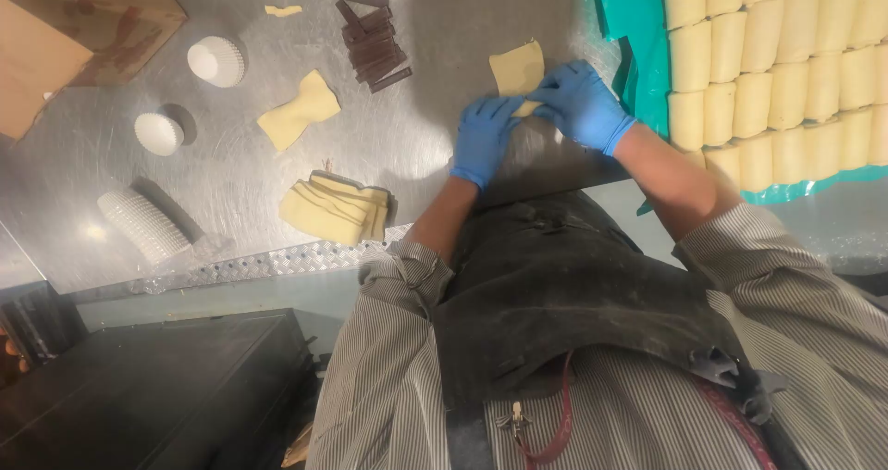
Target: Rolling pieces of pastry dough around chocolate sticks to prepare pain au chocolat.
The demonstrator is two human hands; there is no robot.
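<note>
Item: dough sheet [516, 67], flat on the steel table [416, 146]. Left hand [483, 137] and right hand [581, 105], gloved, fingers pinching its near edge, apparently to roll it. Nearby: chocolate sticks [373, 41], stacked dough sheets [335, 209], rolled pastries [786, 63] rowed on a tray.

Brown cardboard box [79, 26] — open, top-left on the table.

on the tabletop [416, 146], both hands meet on a dough sheet [515, 66]; chocolate sticks [372, 40] lie left of it, rolled pastries [777, 54] right, stacked dough sheets [335, 209] nearer the edge.
</note>
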